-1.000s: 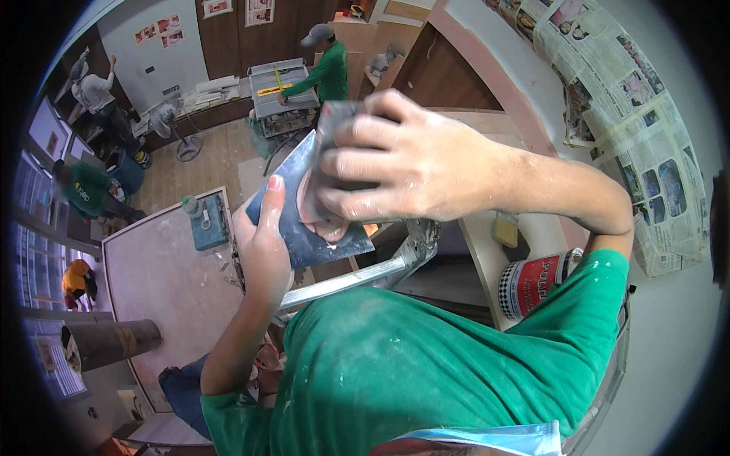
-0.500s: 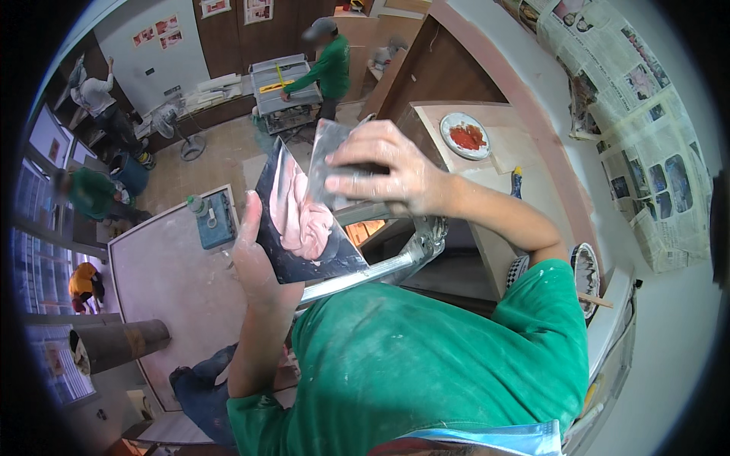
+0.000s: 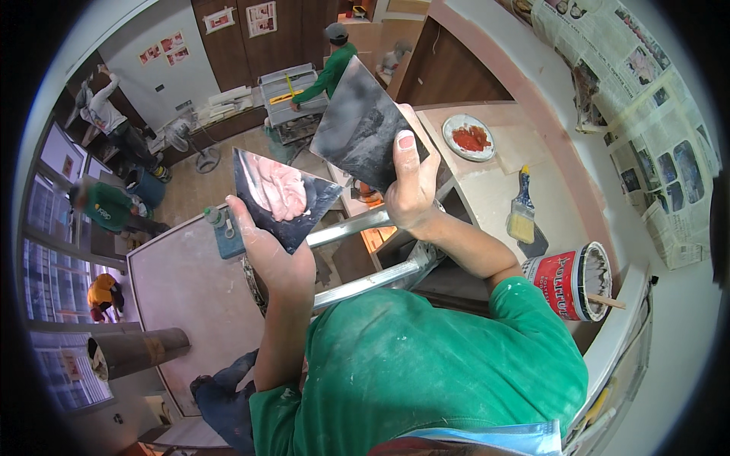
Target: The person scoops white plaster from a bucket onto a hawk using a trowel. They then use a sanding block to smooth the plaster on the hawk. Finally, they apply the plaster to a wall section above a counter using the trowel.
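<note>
My left hand (image 3: 270, 254) holds a dark square plate (image 3: 315, 201) from below, its thumb up at the left edge. A folded mound of pale pink paste (image 3: 281, 190) sits on that plate. Just up and to the right, my right hand (image 3: 411, 190) grips a second thin, dark square (image 3: 346, 121), thumb over its face and the other fingers mostly hidden behind it. The two squares are apart. Below them runs a silver metal frame (image 3: 369, 281), which looks like part of a ladder.
At right, a counter (image 3: 559, 213) carries a plate of red paste (image 3: 468, 137), a brush (image 3: 521, 216) and a paint can (image 3: 563, 277). Left are a large pale board (image 3: 182, 281), bottle (image 3: 213, 216) and dark cylinder (image 3: 141, 353). Several co-workers (image 3: 106, 205) are around the room.
My right hand has lifted and turned its square away from the pink paste, so its dark face shows. My left hand's plate has tilted slightly. The brush on the counter is now uncovered.
</note>
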Motion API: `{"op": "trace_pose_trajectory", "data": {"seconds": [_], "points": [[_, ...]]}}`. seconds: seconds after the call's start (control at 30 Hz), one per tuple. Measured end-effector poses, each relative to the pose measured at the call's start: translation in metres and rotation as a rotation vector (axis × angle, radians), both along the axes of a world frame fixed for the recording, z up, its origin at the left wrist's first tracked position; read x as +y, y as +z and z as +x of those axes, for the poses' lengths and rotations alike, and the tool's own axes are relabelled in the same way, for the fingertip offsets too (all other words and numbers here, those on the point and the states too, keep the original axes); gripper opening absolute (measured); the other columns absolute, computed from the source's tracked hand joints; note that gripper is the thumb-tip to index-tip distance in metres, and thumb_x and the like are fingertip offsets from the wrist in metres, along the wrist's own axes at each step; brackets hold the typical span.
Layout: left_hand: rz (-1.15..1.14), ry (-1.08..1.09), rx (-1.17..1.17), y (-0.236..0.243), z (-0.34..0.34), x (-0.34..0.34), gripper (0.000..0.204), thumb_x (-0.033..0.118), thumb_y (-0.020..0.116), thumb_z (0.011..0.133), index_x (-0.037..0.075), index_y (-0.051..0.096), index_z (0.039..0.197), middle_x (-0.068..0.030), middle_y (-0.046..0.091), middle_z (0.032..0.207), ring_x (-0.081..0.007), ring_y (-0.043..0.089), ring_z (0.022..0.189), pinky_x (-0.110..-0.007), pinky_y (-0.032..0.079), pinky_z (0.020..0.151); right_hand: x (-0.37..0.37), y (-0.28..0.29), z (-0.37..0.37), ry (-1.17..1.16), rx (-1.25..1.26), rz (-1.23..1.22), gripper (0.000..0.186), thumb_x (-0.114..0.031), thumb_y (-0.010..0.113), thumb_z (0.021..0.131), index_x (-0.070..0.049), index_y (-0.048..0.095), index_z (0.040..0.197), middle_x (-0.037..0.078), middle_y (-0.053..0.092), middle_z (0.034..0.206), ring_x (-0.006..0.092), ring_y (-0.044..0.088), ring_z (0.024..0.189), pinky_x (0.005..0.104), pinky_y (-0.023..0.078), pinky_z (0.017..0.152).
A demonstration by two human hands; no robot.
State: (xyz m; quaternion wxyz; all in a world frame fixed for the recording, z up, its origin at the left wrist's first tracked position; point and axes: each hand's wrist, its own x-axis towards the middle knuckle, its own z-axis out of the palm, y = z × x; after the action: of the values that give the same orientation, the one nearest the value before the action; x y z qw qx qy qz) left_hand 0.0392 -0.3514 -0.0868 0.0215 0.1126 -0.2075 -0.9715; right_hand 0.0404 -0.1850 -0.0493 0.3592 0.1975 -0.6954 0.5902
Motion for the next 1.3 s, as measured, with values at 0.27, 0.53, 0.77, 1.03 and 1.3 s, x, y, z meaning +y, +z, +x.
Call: {"op": "trace_pose_trajectory", "data": {"seconds": [0.27, 0.53, 0.77, 1.03, 1.3], "points": [[-0.063, -0.023, 0.042, 0.002, -0.001, 0.011, 0.050, 0.041, 0.045, 0.101, 0.001, 0.051, 0.130, -0.0080, 0.056, 0.129, -0.0210, 0.056, 0.115, -0.038, 0.042, 0.102, -0.006, -0.008, 0.017, -0.126, 0.330, 0.217, 0.045, -0.022, 0.040, 0.097, 0.015, 0.056, 0.118, 0.025, 0.062, 0.102, 0.0319, 0.061, 0.089, 0.0388, 0.047, 0.081], [-0.052, -0.082, 0.105, 0.002, -0.002, 0.007, 0.047, 0.040, 0.046, 0.101, 0.002, 0.053, 0.128, -0.0088, 0.059, 0.125, -0.0212, 0.058, 0.112, -0.038, 0.044, 0.100, -0.011, -0.023, 0.017, -0.007, 0.401, 0.318, 0.043, -0.019, 0.043, 0.099, 0.015, 0.054, 0.122, 0.028, 0.061, 0.117, 0.0354, 0.063, 0.094, 0.0403, 0.049, 0.081], [-0.112, 0.073, 0.093, 0.026, -0.021, -0.021, 0.049, 0.042, 0.045, 0.101, 0.002, 0.051, 0.129, -0.0096, 0.059, 0.125, -0.0226, 0.059, 0.111, -0.040, 0.044, 0.101, 0.009, -0.016, 0.007, -0.012, 0.091, 0.234, 0.038, -0.020, 0.041, 0.099, 0.012, 0.056, 0.115, 0.017, 0.059, 0.094, 0.0230, 0.056, 0.085, 0.0322, 0.045, 0.078], [-0.102, 0.012, 0.065, -0.001, -0.001, 0.017, 0.051, 0.042, 0.048, 0.100, 0.000, 0.051, 0.128, -0.0090, 0.057, 0.126, -0.0213, 0.058, 0.112, -0.038, 0.045, 0.099, -0.015, -0.002, 0.007, -0.213, 0.404, 0.208, 0.041, -0.022, 0.039, 0.097, 0.015, 0.058, 0.102, 0.023, 0.060, 0.097, 0.0286, 0.057, 0.084, 0.0357, 0.046, 0.077], [-0.091, -0.009, 0.110, 0.015, 0.001, 0.008, 0.051, 0.043, 0.050, 0.099, 0.000, 0.052, 0.126, -0.0085, 0.058, 0.122, -0.0200, 0.059, 0.109, -0.036, 0.046, 0.096, -0.014, -0.024, 0.017, 0.017, 0.301, 0.375, 0.038, -0.011, 0.047, 0.095, 0.015, 0.054, 0.121, 0.027, 0.061, 0.107, 0.0369, 0.061, 0.088, 0.0404, 0.050, 0.077]]}}
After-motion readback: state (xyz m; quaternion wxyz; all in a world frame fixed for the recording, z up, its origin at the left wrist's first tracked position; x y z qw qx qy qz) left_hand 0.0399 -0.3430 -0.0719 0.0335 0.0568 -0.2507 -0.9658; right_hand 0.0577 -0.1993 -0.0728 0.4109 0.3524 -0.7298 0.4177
